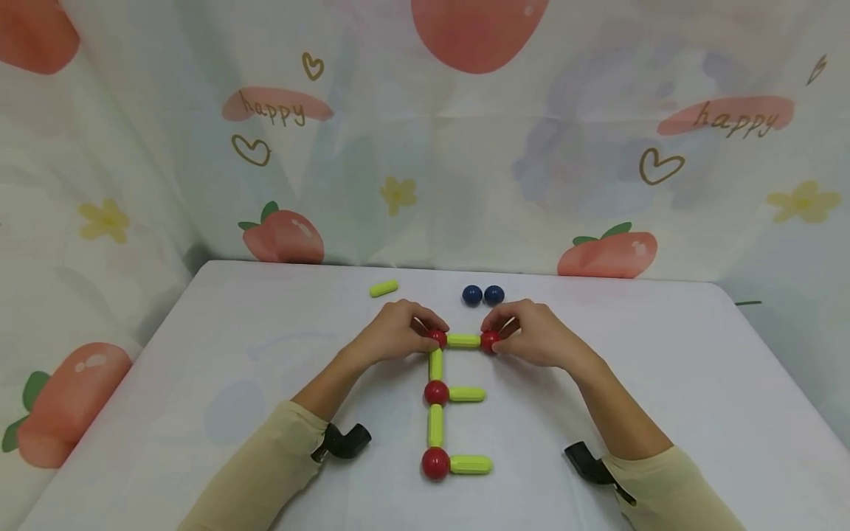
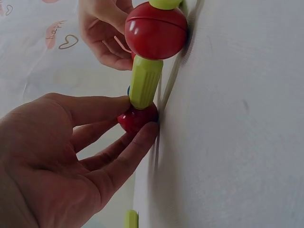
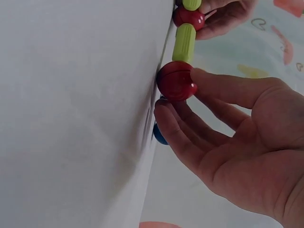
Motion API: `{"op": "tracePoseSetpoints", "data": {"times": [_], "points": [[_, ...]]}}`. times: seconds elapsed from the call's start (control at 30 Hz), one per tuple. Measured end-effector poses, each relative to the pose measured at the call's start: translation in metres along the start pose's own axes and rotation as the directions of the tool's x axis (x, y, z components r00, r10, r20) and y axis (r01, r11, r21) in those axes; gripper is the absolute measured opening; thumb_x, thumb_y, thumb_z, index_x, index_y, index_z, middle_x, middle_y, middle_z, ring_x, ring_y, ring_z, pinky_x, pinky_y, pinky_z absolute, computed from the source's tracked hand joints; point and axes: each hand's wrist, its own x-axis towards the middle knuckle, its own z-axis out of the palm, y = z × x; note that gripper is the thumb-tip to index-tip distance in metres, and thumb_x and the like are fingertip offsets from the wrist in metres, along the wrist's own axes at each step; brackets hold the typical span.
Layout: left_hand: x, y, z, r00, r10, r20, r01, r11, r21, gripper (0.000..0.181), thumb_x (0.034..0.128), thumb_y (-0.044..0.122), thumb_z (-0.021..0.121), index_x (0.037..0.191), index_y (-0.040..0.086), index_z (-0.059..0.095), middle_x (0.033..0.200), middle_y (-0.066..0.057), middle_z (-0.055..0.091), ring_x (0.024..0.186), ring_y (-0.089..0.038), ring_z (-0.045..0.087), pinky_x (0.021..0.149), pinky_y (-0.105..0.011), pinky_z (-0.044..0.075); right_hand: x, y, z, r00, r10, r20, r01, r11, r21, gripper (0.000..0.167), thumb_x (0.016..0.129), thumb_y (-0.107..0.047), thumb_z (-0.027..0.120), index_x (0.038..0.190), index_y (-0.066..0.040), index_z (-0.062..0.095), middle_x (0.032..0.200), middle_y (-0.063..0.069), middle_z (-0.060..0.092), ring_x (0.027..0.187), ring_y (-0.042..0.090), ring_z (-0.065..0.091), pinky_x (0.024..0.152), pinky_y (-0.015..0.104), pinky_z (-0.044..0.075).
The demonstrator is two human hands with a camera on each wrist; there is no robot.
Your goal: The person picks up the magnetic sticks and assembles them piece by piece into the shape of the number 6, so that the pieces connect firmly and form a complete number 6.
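Observation:
On the table, red balls and yellow-green rods are joined into an E-like shape. My left hand pinches the red ball at its upper left corner between thumb and fingers. At the upper right end, my right hand pinches another red ball. A yellow-green rod lies between those two balls and touches both. Below, a middle red ball and a bottom red ball each carry a rod pointing right. Upright rods, such as the lower one, connect the left column.
Two dark blue balls sit side by side just beyond my right hand. One loose yellow-green rod lies near the table's back edge. A patterned curtain hangs behind the white table.

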Motion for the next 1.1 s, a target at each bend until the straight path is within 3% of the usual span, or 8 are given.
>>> {"op": "tracePoseSetpoints", "data": {"times": [0.13,0.33,0.47,0.7,1.1], "points": [[0.001,0.001,0.001,1.000,-0.020,0.000,0.020,1.000,-0.020,0.024,0.0908,0.013,0.080,0.115,0.017,0.081,0.104,0.003,0.076,0.094,-0.015,0.068,0.075,-0.027,0.057,0.000,0.003,-0.005,1.000,-0.020,-0.004,0.020,1.000,-0.011,0.020,0.091,-0.009,0.075,0.111,-0.009,0.075,0.103,0.006,0.074,0.097,0.023,0.069,0.084,0.038,0.057],[0.000,0.003,0.003,0.999,-0.032,-0.006,0.032,0.999,-0.027,0.023,0.0906,0.013,0.079,0.113,0.018,0.081,0.104,0.003,0.076,0.094,-0.016,0.067,0.075,-0.027,0.056,0.004,0.006,-0.011,0.993,-0.017,-0.115,0.015,1.000,-0.022,0.021,0.094,-0.011,0.072,0.115,-0.007,0.075,0.110,0.011,0.075,0.104,0.030,0.069,0.085,0.043,0.058],[-0.001,0.004,0.002,0.999,-0.036,-0.016,0.036,0.999,-0.025,0.023,0.0908,0.013,0.079,0.113,0.018,0.081,0.103,0.003,0.076,0.093,-0.016,0.067,0.076,-0.026,0.056,0.015,0.007,-0.016,0.984,0.014,-0.176,-0.022,0.999,-0.042,0.032,0.096,-0.013,0.071,0.127,-0.004,0.069,0.124,0.017,0.070,0.113,0.036,0.067,0.091,0.050,0.057],[-0.001,0.005,0.000,0.998,-0.057,-0.014,0.056,0.998,-0.019,0.023,0.0908,0.013,0.080,0.113,0.019,0.081,0.104,0.002,0.076,0.095,-0.016,0.068,0.078,-0.027,0.057,0.034,0.011,-0.017,0.991,0.065,-0.115,-0.077,0.991,-0.111,0.059,0.096,-0.016,0.069,0.151,-0.007,0.051,0.149,0.024,0.051,0.130,0.044,0.057,0.102,0.058,0.052],[0.000,0.002,0.001,0.998,-0.056,-0.005,0.056,0.998,-0.013,0.024,0.0912,0.014,0.079,0.115,0.020,0.081,0.107,0.003,0.076,0.097,-0.016,0.067,0.078,-0.027,0.057,0.045,0.018,-0.012,0.987,0.086,-0.135,-0.096,0.993,-0.063,0.039,0.097,-0.009,0.067,0.136,-0.008,0.066,0.137,0.021,0.062,0.123,0.040,0.060,0.101,0.053,0.054]]}}
